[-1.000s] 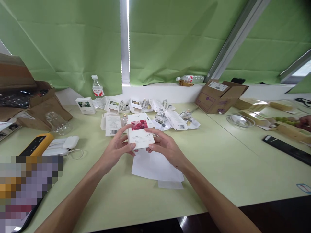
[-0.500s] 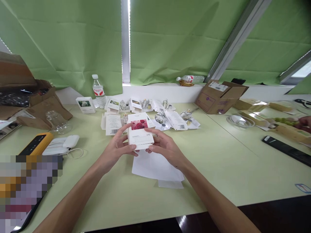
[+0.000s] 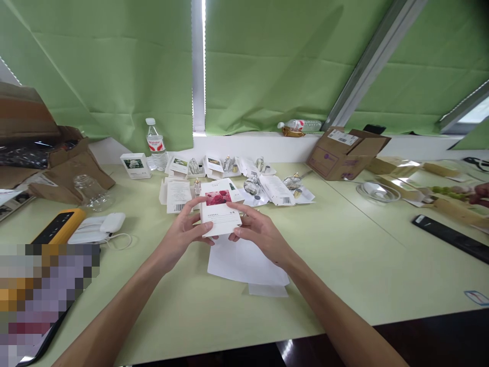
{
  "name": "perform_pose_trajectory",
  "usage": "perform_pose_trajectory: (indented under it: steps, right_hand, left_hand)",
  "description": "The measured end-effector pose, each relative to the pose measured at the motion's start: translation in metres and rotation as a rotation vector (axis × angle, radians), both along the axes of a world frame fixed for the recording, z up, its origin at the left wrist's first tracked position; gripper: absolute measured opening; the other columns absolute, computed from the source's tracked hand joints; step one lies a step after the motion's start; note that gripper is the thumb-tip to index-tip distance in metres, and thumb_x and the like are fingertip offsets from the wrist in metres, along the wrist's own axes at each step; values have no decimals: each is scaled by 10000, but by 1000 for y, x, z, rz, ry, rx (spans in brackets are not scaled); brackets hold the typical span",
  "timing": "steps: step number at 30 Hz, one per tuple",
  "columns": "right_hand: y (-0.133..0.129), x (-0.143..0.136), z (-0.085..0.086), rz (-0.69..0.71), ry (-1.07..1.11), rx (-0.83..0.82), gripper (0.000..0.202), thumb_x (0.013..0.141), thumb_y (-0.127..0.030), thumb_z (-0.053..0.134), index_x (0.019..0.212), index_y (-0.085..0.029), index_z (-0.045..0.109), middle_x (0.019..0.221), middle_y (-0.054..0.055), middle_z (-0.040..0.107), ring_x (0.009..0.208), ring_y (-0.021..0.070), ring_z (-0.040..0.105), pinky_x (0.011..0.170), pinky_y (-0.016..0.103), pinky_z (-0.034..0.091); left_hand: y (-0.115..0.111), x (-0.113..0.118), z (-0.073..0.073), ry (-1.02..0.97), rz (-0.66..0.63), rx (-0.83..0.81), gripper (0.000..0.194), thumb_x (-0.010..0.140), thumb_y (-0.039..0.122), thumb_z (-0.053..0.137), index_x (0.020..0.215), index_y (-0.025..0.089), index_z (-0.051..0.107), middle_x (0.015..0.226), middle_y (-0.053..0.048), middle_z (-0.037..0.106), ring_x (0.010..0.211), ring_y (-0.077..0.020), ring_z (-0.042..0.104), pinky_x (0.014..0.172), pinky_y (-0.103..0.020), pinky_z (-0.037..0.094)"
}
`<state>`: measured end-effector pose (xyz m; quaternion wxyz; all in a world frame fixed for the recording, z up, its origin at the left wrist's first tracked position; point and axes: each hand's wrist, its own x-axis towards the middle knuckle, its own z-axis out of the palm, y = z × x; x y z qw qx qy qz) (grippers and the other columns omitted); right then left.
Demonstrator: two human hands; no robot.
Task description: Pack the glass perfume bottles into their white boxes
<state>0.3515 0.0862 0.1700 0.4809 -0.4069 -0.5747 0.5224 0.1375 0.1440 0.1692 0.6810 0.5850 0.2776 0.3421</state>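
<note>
A white box with a picture of red roses (image 3: 220,213) is held between my two hands above the table. My left hand (image 3: 187,229) grips its left side, the thumb on the lower front. From the right, my right hand (image 3: 254,227) holds the lower right edge and corner. Beneath the hands lies a white sheet of paper (image 3: 248,262), partly covered by them. Behind the box stand several opened white cartons, one with a barcode (image 3: 179,196), and small glass bottles (image 3: 252,185) lie beside them.
A closed white box (image 3: 135,166) and a water bottle (image 3: 155,142) stand at the back left. Brown cartons (image 3: 332,155) sit on both sides. A yellow case (image 3: 59,227) lies left; a black strip (image 3: 451,237) and another person's hand (image 3: 482,192) are at right.
The flap at the lower end of the rose box now shows more and hangs forward, and my left thumb has shifted slightly. My right hand has barely moved.
</note>
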Motion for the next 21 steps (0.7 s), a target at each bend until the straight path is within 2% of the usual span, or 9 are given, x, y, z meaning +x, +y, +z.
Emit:
perform_pose_trajectory:
  steps: [6,13,17,21]
  right_hand:
    - [2,-1,-3,-12,-43,15,506,883,-286,608,1374,-304,486,993,32,694,848,190,664,853,440,523]
    - [1,-7,-5,-86,-185,45,475,883,-408,618,1340,-325,520,1153,59,624,926,206,662,831,427,556]
    - [1,-10,-9,-165,-276,94,468,868,-426,634,1318,-337,536,1121,50,606,907,189,633,837,425,558]
    - [2,-9,-10,-152,-284,101,448,885,-431,605,1315,-324,538,1073,51,617,921,201,626,823,435,567]
  left_hand:
    - [1,2,0,-45,21,-47,605,845,322,666,1375,330,375,1147,-73,653,978,-242,656,845,-452,564]
    - [-3,5,0,-27,77,-40,617,826,336,691,1356,361,377,1194,-58,630,910,-223,688,818,-469,590]
    - [-4,6,1,-17,76,-21,612,823,338,696,1346,350,378,1184,-60,632,877,-206,694,816,-459,597]
    - [-4,6,1,-23,66,-16,597,832,345,684,1341,332,373,1185,-73,627,892,-216,692,813,-465,599]
